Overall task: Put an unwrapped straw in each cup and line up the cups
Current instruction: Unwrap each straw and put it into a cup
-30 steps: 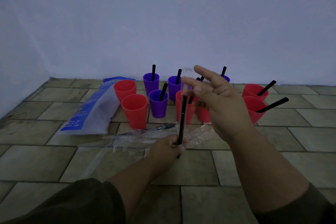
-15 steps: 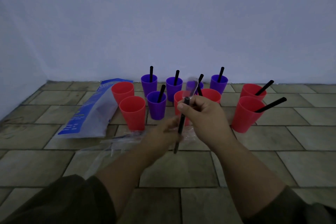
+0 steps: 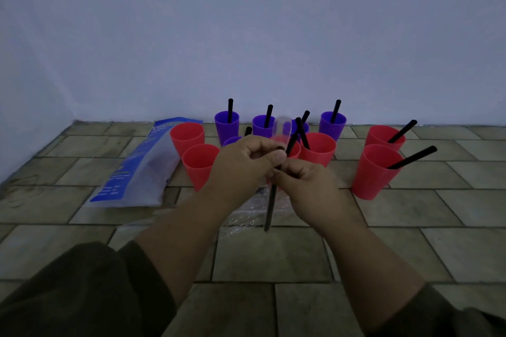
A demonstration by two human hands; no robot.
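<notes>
Head view: pinches one clear wrapper with left hand, grips one black straw in curled right hand, near-upright above tiled floor, just before the cups. Counts six red cups, five purple cups, one blue bag at left.

Six red cups — five purple cups

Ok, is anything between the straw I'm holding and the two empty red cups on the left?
Nothing visible blocks them. The near empty cup and the far empty cup stand open-topped left of your left hand, which holds the straw with the right hand. A clear wrapper sits on the straw's top end.
</notes>
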